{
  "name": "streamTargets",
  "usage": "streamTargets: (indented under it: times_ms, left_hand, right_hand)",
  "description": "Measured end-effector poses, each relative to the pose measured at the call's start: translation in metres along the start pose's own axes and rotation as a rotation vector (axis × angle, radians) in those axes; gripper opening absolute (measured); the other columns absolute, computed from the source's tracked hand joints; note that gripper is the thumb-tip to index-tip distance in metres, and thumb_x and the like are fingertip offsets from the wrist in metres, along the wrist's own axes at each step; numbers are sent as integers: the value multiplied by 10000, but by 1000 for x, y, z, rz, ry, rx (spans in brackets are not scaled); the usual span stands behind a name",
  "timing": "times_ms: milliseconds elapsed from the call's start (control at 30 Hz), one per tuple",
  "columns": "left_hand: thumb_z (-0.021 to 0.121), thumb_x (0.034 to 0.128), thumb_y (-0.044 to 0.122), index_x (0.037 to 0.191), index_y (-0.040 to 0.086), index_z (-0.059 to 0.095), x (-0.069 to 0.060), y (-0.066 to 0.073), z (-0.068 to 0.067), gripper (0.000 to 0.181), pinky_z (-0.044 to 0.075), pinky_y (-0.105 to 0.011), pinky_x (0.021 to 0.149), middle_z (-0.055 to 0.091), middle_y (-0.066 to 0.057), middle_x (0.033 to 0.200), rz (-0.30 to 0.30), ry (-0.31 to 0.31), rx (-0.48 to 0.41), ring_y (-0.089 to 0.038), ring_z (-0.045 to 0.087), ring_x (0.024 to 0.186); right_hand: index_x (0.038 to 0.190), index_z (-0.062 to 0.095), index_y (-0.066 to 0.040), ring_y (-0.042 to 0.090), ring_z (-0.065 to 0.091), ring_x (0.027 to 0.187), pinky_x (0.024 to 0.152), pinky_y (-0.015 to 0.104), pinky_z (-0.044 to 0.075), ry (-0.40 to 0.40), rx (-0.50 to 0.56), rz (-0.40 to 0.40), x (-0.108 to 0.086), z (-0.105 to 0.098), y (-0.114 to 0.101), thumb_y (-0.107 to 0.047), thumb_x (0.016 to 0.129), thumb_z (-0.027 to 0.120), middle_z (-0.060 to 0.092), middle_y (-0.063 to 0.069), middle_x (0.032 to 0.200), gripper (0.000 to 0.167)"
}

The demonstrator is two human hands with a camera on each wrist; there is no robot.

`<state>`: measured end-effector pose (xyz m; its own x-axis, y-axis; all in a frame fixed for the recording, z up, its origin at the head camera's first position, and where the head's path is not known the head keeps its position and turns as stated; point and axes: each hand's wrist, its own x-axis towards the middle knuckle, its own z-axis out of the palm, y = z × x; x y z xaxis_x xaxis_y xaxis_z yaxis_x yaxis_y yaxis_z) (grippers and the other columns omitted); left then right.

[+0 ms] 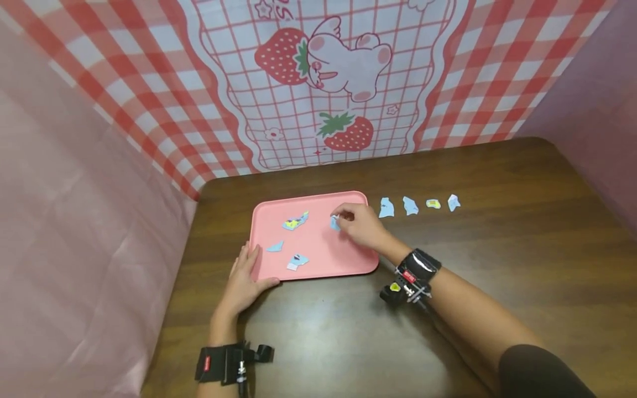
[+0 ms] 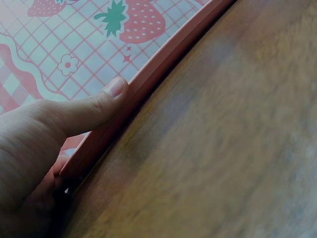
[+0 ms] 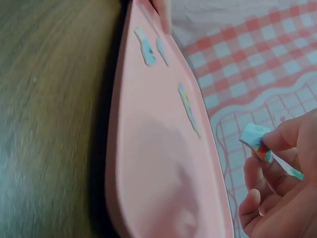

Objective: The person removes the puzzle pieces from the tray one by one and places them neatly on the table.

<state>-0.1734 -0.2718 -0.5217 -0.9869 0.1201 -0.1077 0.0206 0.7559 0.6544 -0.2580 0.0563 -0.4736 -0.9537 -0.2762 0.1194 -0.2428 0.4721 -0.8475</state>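
Note:
Over the right half of the pink tray (image 1: 318, 260), my right hand (image 1: 362, 225) pinches a small light-blue puzzle piece (image 1: 335, 222) between thumb and fingers. The right wrist view shows this held piece (image 3: 255, 139) with a coloured print, raised above the tray. My left hand (image 1: 244, 284) spans the tray's near left corner, its fingers along the left side. In the left wrist view its straight thumb (image 2: 96, 106) lies on the rim. Three irregular pieces lie apart on the tray: a yellow-and-blue one (image 1: 296, 221), a plain blue one (image 1: 275, 247) and a blue-and-white one (image 1: 297, 261).
Several more pieces lie in a spaced row on the brown table (image 1: 497, 265) right of the tray, among them a blue one (image 1: 386, 208) and a yellow one (image 1: 433, 204). A checked strawberry-print cloth (image 1: 318, 83) hangs behind the table. Pink fabric (image 1: 74, 237) hangs at the left.

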Motion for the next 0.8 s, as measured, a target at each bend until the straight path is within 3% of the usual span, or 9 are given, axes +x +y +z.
streamTargets:
  times_ms: [400,600,800]
  left_hand:
    - [852,771,493,1589,47,280,1,-1,1,1093,94,-615,1196,73,-226,1666,12,4,-6,-452,73,1513]
    - [851,767,507,1601,77,263,1,0,1,1107,91,-617,1196,65,-208,1672,-4,-3,-14,-437,60,1520]
    - [853,774,487,1599,64,261,0,0,1,1100,79,-608,1200,56,-215,1671,-6,-8,-13,-434,50,1521]
  right_hand:
    - [962,708,15,157,641,738,638,218,495,115,38,74,-19,-37,20,-29,874,703,724,104,827,99]
    - [957,697,40,143,613,727,622,200,478,137,40,120,-27,-54,38,-22,884,693,715,129,837,96]
    - [1025,703,66,112,610,712,627,201,470,144,-10,117,-38,-68,54,-10,871,706,722,148,840,172]
